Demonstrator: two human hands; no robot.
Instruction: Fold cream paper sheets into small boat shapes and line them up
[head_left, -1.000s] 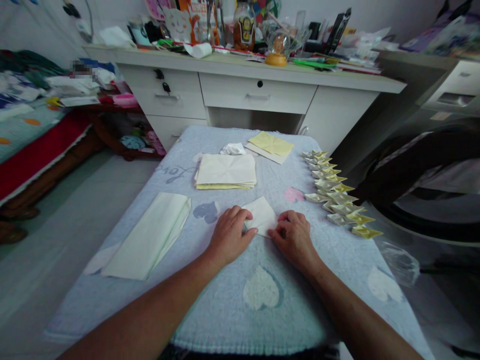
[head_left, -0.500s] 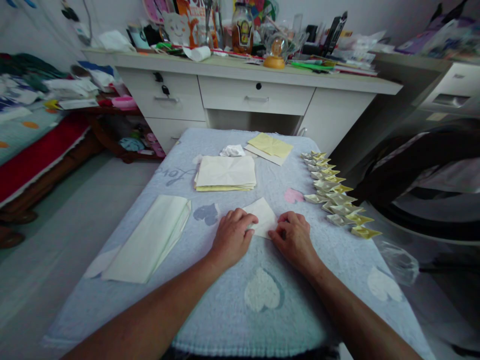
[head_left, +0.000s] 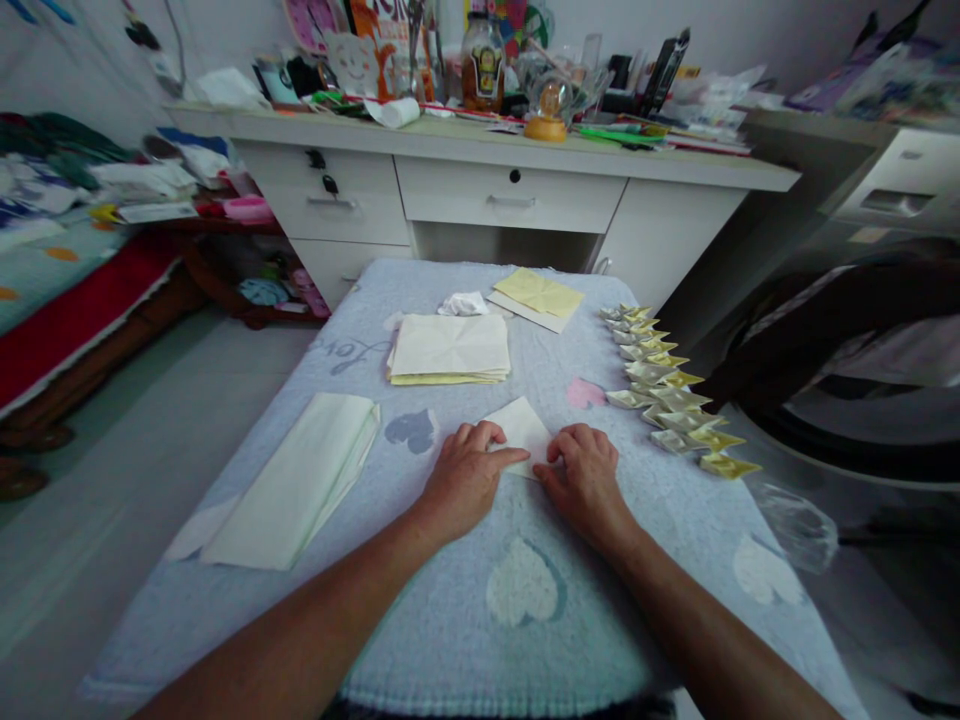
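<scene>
- A white desk (head_left: 517,193) with drawers stands behind the table.
- A blue cloth (head_left: 420,620) with hearts covers the table.
- A long folded white paper (head_left: 300,480) lies on the left.
- A paper stack (head_left: 450,345) sits past the hands.
- The left hand (head_left: 466,470) sticks its thumb out over the small white paper (head_left: 525,422); the right hand (head_left: 585,470) curls at its right edge. I can't tell if either pinches.
- That paper lies on the cloth, between both hands.
- Little folded paper boats (head_left: 654,373) line up on the right.
</scene>
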